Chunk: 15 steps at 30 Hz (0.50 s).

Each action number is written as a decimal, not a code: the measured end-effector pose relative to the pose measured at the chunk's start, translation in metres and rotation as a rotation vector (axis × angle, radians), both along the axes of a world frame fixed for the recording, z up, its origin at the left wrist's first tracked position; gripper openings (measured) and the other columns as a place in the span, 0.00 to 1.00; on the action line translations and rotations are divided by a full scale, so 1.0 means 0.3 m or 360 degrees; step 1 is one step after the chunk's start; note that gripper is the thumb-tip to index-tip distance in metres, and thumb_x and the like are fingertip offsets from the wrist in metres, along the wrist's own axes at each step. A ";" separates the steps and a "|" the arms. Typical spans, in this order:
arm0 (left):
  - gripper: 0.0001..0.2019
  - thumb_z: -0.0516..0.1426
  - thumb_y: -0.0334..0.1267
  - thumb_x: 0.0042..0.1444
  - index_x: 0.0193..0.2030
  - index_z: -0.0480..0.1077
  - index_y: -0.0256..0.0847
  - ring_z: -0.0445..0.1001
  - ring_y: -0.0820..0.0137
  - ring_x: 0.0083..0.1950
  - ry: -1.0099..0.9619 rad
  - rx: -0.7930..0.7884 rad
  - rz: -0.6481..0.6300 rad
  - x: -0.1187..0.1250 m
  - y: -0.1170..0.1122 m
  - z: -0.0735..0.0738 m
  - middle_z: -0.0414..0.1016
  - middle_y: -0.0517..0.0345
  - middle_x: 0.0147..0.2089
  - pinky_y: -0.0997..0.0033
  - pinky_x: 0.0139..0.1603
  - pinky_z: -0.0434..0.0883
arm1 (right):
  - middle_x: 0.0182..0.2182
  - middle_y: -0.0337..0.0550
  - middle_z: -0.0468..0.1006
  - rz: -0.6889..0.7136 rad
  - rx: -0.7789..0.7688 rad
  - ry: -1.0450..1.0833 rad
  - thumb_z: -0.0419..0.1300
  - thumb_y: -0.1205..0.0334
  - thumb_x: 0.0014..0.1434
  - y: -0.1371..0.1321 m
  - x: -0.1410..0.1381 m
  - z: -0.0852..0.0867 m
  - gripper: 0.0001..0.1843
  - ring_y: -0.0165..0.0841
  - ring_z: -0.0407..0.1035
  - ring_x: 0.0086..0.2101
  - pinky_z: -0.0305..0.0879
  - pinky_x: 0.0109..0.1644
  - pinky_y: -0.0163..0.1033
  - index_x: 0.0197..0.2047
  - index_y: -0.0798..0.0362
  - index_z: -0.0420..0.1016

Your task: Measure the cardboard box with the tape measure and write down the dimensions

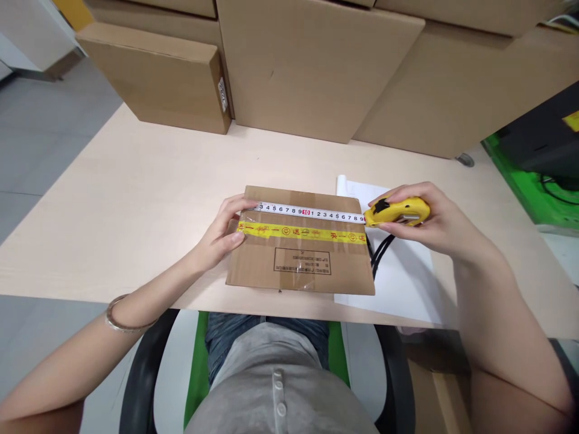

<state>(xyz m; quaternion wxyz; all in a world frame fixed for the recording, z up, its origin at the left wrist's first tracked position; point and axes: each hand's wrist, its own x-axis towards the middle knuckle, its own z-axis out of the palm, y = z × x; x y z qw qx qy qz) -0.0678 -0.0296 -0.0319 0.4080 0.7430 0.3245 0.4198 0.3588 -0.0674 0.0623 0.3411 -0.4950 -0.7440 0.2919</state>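
A small cardboard box lies on the table in front of me, with yellow printed tape across its top and a stamped black label below that. The white blade of a tape measure stretches across the box from left to right. My left hand is closed at the box's left edge, its fingers pinning the blade's end and its thumb on the box; the blade's tip is hidden. Beyond the right edge, my right hand grips the yellow tape measure case.
White paper lies under the box's right side, with black cords beside the box. Large cartons and a flatter box line the table's back. At right stands a green and black object.
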 end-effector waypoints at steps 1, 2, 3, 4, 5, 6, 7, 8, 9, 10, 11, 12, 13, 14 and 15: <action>0.30 0.57 0.68 0.62 0.65 0.72 0.59 0.68 0.47 0.70 -0.0004 0.0013 -0.0004 0.000 0.001 0.000 0.72 0.49 0.65 0.43 0.67 0.73 | 0.49 0.39 0.84 0.0009 -0.0002 0.0010 0.78 0.53 0.52 0.001 -0.002 -0.005 0.23 0.46 0.81 0.49 0.81 0.51 0.55 0.50 0.33 0.80; 0.29 0.57 0.67 0.63 0.66 0.72 0.60 0.68 0.47 0.70 -0.0013 0.0023 -0.0009 0.000 0.002 0.001 0.72 0.50 0.65 0.43 0.67 0.73 | 0.49 0.39 0.84 0.0022 0.0002 0.0018 0.78 0.54 0.53 0.002 -0.004 -0.009 0.22 0.45 0.81 0.49 0.82 0.50 0.55 0.50 0.33 0.79; 0.29 0.57 0.67 0.63 0.66 0.72 0.60 0.68 0.47 0.70 -0.0021 0.0027 -0.0013 0.000 0.002 0.001 0.71 0.50 0.65 0.43 0.67 0.72 | 0.49 0.39 0.84 0.0039 0.0006 0.0021 0.77 0.54 0.53 0.003 -0.006 -0.013 0.22 0.45 0.81 0.49 0.82 0.50 0.54 0.50 0.33 0.79; 0.29 0.57 0.67 0.63 0.66 0.72 0.59 0.68 0.47 0.70 -0.0028 0.0029 -0.0016 0.000 0.003 0.000 0.71 0.50 0.66 0.42 0.68 0.72 | 0.49 0.39 0.84 0.0052 0.0020 0.0023 0.77 0.55 0.54 0.004 -0.007 -0.015 0.22 0.45 0.81 0.49 0.81 0.49 0.53 0.50 0.33 0.79; 0.29 0.57 0.67 0.63 0.66 0.72 0.59 0.68 0.47 0.70 -0.0031 0.0029 -0.0019 -0.001 0.002 0.000 0.71 0.50 0.66 0.42 0.68 0.72 | 0.49 0.39 0.84 0.0062 0.0035 0.0021 0.77 0.55 0.54 0.004 -0.007 -0.016 0.22 0.44 0.81 0.48 0.81 0.48 0.52 0.51 0.33 0.79; 0.29 0.57 0.67 0.63 0.65 0.72 0.58 0.68 0.47 0.71 -0.0030 0.0026 -0.0020 -0.001 0.002 0.000 0.72 0.49 0.66 0.41 0.69 0.71 | 0.49 0.39 0.83 0.0069 0.0046 0.0016 0.77 0.56 0.54 0.004 -0.007 -0.015 0.22 0.44 0.81 0.48 0.81 0.48 0.52 0.51 0.33 0.79; 0.30 0.57 0.68 0.63 0.65 0.72 0.58 0.67 0.46 0.71 -0.0025 0.0016 -0.0017 -0.001 0.000 -0.001 0.72 0.49 0.66 0.41 0.70 0.70 | 0.48 0.39 0.83 0.0076 0.0052 0.0006 0.77 0.56 0.55 0.003 -0.006 -0.012 0.22 0.44 0.81 0.48 0.81 0.49 0.52 0.51 0.33 0.79; 0.31 0.57 0.68 0.62 0.66 0.72 0.58 0.66 0.46 0.72 -0.0027 -0.0002 -0.0012 0.000 -0.002 -0.001 0.72 0.49 0.67 0.40 0.71 0.70 | 0.48 0.40 0.83 0.0079 0.0054 -0.0006 0.76 0.55 0.55 0.002 -0.006 -0.005 0.21 0.44 0.81 0.48 0.81 0.49 0.52 0.51 0.34 0.79; 0.32 0.58 0.69 0.61 0.68 0.71 0.59 0.66 0.46 0.73 -0.0044 -0.0035 -0.0004 0.000 -0.004 -0.001 0.71 0.50 0.69 0.40 0.71 0.69 | 0.48 0.40 0.83 0.0083 0.0060 -0.0017 0.76 0.55 0.55 0.001 -0.007 0.005 0.20 0.44 0.81 0.48 0.82 0.50 0.52 0.50 0.34 0.79; 0.35 0.60 0.69 0.60 0.70 0.68 0.60 0.66 0.46 0.74 -0.0073 -0.0084 0.0004 0.000 -0.006 -0.001 0.70 0.50 0.71 0.41 0.72 0.69 | 0.48 0.40 0.83 0.0084 0.0073 -0.0017 0.76 0.55 0.56 -0.001 -0.011 0.018 0.20 0.44 0.81 0.48 0.82 0.50 0.52 0.50 0.33 0.79; 0.39 0.61 0.69 0.58 0.74 0.64 0.62 0.67 0.46 0.74 -0.0114 -0.0144 0.0008 0.000 -0.008 -0.001 0.69 0.50 0.73 0.42 0.72 0.70 | 0.49 0.40 0.83 0.0081 0.0085 -0.0009 0.76 0.55 0.56 -0.002 -0.019 0.033 0.21 0.43 0.81 0.48 0.82 0.51 0.53 0.52 0.33 0.79; 0.45 0.63 0.69 0.56 0.77 0.58 0.62 0.68 0.46 0.73 -0.0158 -0.0210 0.0008 -0.001 -0.009 -0.001 0.68 0.50 0.74 0.43 0.71 0.70 | 0.50 0.40 0.82 0.0080 0.0098 0.0001 0.76 0.56 0.57 -0.002 -0.033 0.051 0.24 0.43 0.81 0.48 0.82 0.52 0.53 0.55 0.32 0.79; 0.50 0.65 0.69 0.54 0.80 0.53 0.62 0.70 0.47 0.72 -0.0192 -0.0270 0.0004 -0.002 -0.008 -0.001 0.68 0.49 0.74 0.44 0.71 0.71 | 0.52 0.40 0.82 0.0080 0.0106 0.0000 0.76 0.55 0.57 -0.001 -0.052 0.069 0.28 0.43 0.81 0.49 0.81 0.54 0.53 0.60 0.32 0.77; 0.54 0.67 0.69 0.53 0.81 0.48 0.61 0.71 0.47 0.72 -0.0213 -0.0315 -0.0004 -0.004 -0.007 -0.002 0.69 0.47 0.74 0.44 0.71 0.71 | 0.54 0.41 0.82 0.0081 0.0117 -0.0016 0.76 0.55 0.58 0.002 -0.078 0.086 0.32 0.43 0.80 0.51 0.80 0.57 0.54 0.64 0.32 0.75; 0.56 0.68 0.68 0.52 0.82 0.46 0.60 0.72 0.46 0.71 -0.0216 -0.0342 -0.0015 -0.006 -0.005 -0.004 0.70 0.46 0.73 0.43 0.71 0.71 | 0.57 0.42 0.81 0.0083 0.0124 -0.0041 0.76 0.54 0.58 0.006 -0.110 0.101 0.34 0.44 0.80 0.53 0.79 0.60 0.55 0.66 0.34 0.73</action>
